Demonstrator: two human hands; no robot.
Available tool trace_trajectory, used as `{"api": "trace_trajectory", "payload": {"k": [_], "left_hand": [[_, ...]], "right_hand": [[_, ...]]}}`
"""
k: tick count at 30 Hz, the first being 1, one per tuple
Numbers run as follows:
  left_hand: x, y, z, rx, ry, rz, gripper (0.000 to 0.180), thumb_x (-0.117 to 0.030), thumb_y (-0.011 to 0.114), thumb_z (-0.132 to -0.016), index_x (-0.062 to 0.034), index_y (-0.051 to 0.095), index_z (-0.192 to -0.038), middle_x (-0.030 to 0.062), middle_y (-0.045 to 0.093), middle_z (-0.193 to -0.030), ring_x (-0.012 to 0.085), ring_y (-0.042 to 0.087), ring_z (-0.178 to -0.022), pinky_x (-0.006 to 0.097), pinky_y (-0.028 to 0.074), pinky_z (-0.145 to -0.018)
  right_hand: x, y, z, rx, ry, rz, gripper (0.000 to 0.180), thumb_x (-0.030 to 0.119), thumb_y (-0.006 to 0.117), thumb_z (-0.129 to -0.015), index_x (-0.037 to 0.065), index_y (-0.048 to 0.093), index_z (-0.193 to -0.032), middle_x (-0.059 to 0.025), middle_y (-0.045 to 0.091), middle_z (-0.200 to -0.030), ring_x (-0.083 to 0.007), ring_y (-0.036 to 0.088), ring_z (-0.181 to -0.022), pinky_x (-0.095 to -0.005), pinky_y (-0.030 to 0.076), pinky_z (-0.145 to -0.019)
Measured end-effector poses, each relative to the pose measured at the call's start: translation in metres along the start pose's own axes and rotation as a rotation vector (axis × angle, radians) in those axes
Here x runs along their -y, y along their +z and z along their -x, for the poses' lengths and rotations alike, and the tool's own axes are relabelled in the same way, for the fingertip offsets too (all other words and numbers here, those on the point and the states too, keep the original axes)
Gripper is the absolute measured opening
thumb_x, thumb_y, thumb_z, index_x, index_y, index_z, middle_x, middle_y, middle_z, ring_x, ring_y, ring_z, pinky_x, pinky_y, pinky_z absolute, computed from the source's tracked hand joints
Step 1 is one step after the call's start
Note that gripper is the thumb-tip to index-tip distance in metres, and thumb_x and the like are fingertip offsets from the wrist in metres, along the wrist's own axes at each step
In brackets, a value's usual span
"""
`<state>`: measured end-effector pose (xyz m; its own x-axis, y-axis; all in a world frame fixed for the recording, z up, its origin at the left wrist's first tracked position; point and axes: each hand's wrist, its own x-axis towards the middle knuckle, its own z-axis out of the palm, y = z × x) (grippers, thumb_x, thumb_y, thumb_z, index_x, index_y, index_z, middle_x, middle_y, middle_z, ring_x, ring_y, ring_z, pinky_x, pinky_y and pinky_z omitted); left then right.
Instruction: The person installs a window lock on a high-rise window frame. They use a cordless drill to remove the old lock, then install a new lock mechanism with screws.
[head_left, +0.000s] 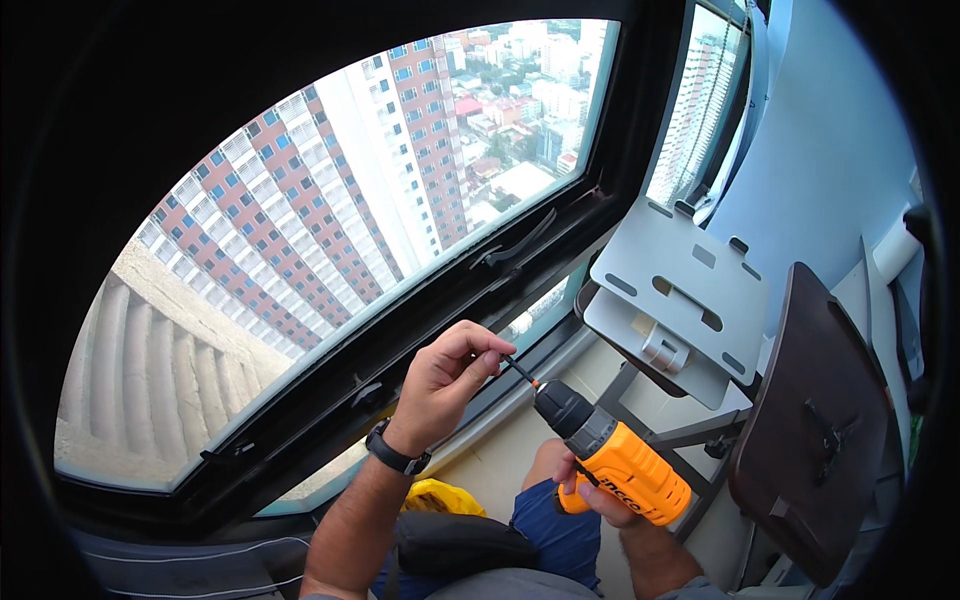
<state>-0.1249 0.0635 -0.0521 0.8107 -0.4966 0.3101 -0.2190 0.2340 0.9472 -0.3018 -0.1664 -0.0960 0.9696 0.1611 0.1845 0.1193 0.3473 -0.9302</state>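
Observation:
My right hand (608,503) is wrapped around the grip of an orange and black cordless drill (638,470). The drill tilts up and to the left, and its black chuck (564,406) holds a thin dark bit (521,370) with an orange collar at the base. At the far end of that bit, my left hand (452,378) pinches with thumb and forefinger. Whether a small screw sits between these fingertips is too small to tell. A black watch (397,452) is strapped on my left wrist.
A black-framed window (420,330) with latch handles runs diagonally ahead of me. On the right stand a grey metal laptop stand (690,280), a roll of tape (664,350) and a dark brown board (815,430). A yellow bag (443,497) and a black pouch (465,542) are near my lap.

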Motion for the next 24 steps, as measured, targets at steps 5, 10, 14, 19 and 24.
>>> {"api": "trace_trajectory", "payload": {"k": [5, 10, 14, 19, 24], "left_hand": [[-0.006, -0.007, -0.005, 0.063, -0.015, -0.08, 0.016, -0.01, 0.068, -0.105, -0.005, 0.077, -0.117, 0.0034, 0.067, -0.11, 0.0104, 0.063, -0.099, 0.026, 0.053, -0.087], [-0.001, -0.01, -0.011, 0.06, -0.069, 0.059, 0.019, -0.011, 0.072, -0.102, -0.0052, 0.078, -0.12, 0.004, 0.069, -0.111, 0.011, 0.064, -0.1, 0.027, 0.055, -0.089], [0.003, -0.015, -0.014, 0.073, -0.041, 0.159, 0.023, -0.007, 0.075, -0.099, -0.0048, 0.076, -0.122, 0.0053, 0.071, -0.112, 0.0114, 0.068, -0.102, 0.027, 0.057, -0.093], [0.0, -0.022, -0.012, 0.071, -0.036, 0.145, 0.049, 0.001, 0.077, -0.095, -0.0013, 0.059, -0.14, 0.0095, 0.075, -0.105, 0.0135, 0.073, -0.095, 0.029, 0.062, -0.086], [0.008, 0.001, -0.006, -0.098, -0.147, 0.537, 0.041, -0.001, 0.074, -0.097, -0.0012, 0.06, -0.136, 0.0102, 0.075, -0.109, 0.0154, 0.074, -0.097, 0.029, 0.063, -0.088]], "right_hand": [[0.005, -0.01, -0.002, 0.04, 0.007, 0.041, 0.034, 0.004, 0.058, -0.097, 0.002, 0.059, -0.131, -0.0097, 0.068, -0.11, -0.0132, 0.062, -0.091, -0.0306, 0.052, -0.086], [-0.002, -0.01, -0.002, -0.013, 0.033, 0.014, 0.037, 0.005, 0.06, -0.096, 0.001, 0.059, -0.133, -0.0107, 0.068, -0.11, -0.0139, 0.063, -0.091, -0.031, 0.053, -0.085], [-0.005, -0.015, -0.007, 0.007, 0.052, -0.142, 0.041, 0.004, 0.062, -0.094, 0.0, 0.058, -0.135, -0.0134, 0.069, -0.112, -0.0164, 0.065, -0.092, -0.0321, 0.054, -0.086], [-0.001, -0.023, -0.006, 0.03, 0.114, -0.273, 0.045, 0.002, 0.064, -0.091, 0.0, 0.058, -0.136, -0.0149, 0.07, -0.111, -0.0183, 0.066, -0.092, -0.0337, 0.055, -0.087], [-0.002, -0.012, -0.006, -0.004, 0.075, -0.239, 0.044, 0.005, 0.064, -0.092, 0.0, 0.058, -0.135, -0.0157, 0.069, -0.111, -0.0188, 0.067, -0.092, -0.0354, 0.055, -0.088]]}}
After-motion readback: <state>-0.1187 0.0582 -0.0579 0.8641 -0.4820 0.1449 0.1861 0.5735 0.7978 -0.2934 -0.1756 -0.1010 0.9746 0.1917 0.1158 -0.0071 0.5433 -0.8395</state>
